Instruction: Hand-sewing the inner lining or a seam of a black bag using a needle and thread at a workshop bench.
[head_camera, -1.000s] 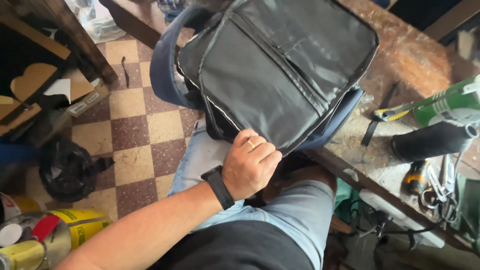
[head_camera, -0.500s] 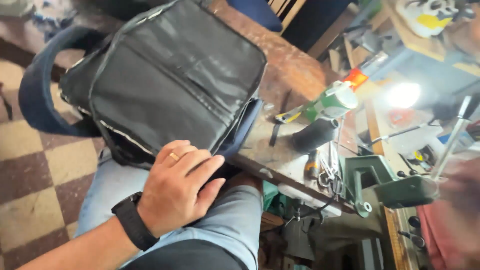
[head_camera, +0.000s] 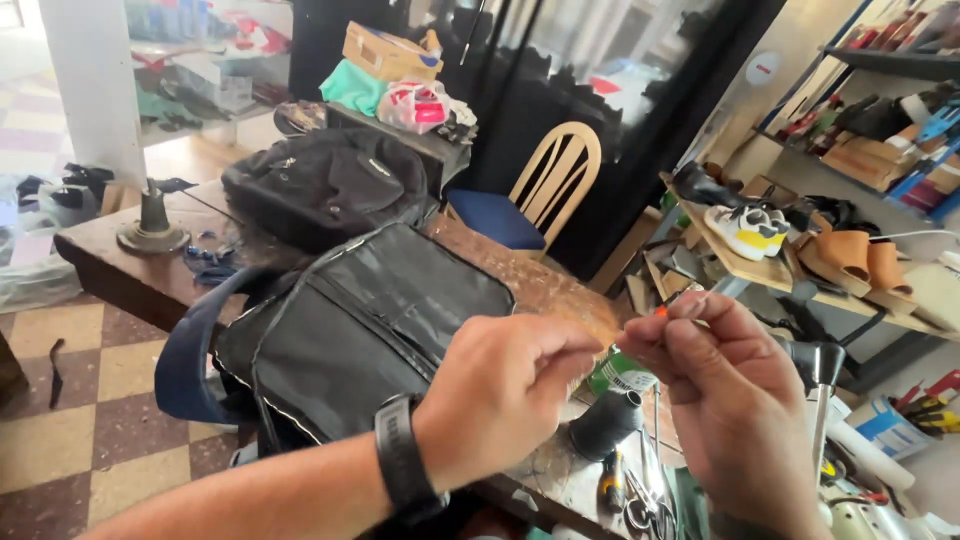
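Up close in the head view, both bare hands meet in front of the chest above the worn wooden workbench (head_camera: 520, 285). The left hand (head_camera: 505, 390), with a black watch on its wrist (head_camera: 403, 470), has its fingers curled in and its thumb and forefinger pinched tight towards the other hand. The right hand (head_camera: 725, 375) pinches a small thin object with an orange tip (head_camera: 662, 311) between thumb and fingertips (too small and blurred to say what it is). Whether the left hand grips the same object or a thread from it cannot be told.

Just behind the left hand lies a flat black leather bag with stitched seams and a dark blue strap (head_camera: 365, 335), resting on the bench and hanging partly over its near edge. Further back on the bench sits a black fabric backpack (head_camera: 325, 185), and near its far left end a small metal stand (head_camera: 152, 222). Under the hands stand a dark cone-shaped spool (head_camera: 608, 425) and a green tin (head_camera: 622, 375). Beyond the bench is a pale wooden chair with a blue seat (head_camera: 540, 190); shelves with shoes (head_camera: 800, 240) are at the right.
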